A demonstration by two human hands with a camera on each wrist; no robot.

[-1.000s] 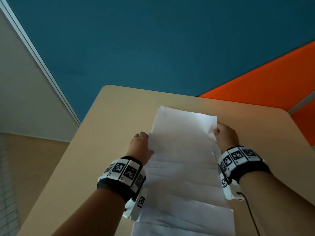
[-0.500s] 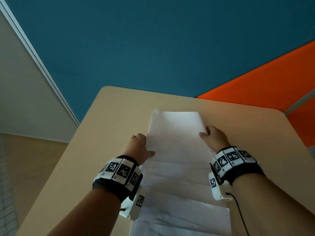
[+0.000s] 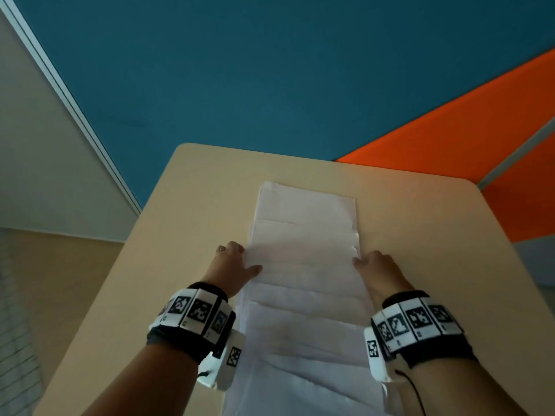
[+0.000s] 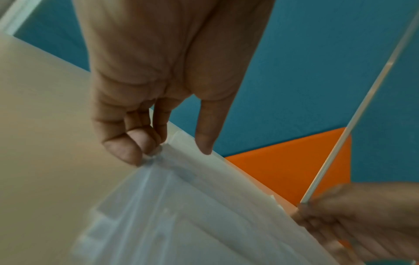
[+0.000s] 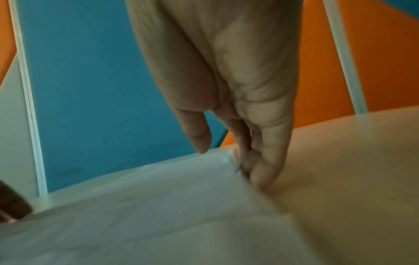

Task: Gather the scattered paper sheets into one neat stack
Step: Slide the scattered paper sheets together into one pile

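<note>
Several white paper sheets (image 3: 303, 295) lie fanned in a long overlapping run down the middle of the beige table (image 3: 192, 205). My left hand (image 3: 237, 262) grips the left edge of one sheet, thumb on top and curled fingers at the edge. In the left wrist view my left hand (image 4: 176, 150) pinches that edge, and the paper (image 4: 181, 215) is blurred. My right hand (image 3: 375, 265) holds the opposite edge. From the right wrist, my right hand (image 5: 226, 161) shows curled fingers against the raised paper edge (image 5: 158, 197), thumb above it.
The table's rounded far corners and its left and right edges are close to the sheets. Beyond it are a blue surface (image 3: 270, 70), an orange panel (image 3: 495, 130) at the right and a pale wall (image 3: 45, 145) at the left.
Both hands drew a sheet from the far end toward me and lowered it. The far sheets now lie flat and uncovered, and the hands sit nearer and wider apart.
</note>
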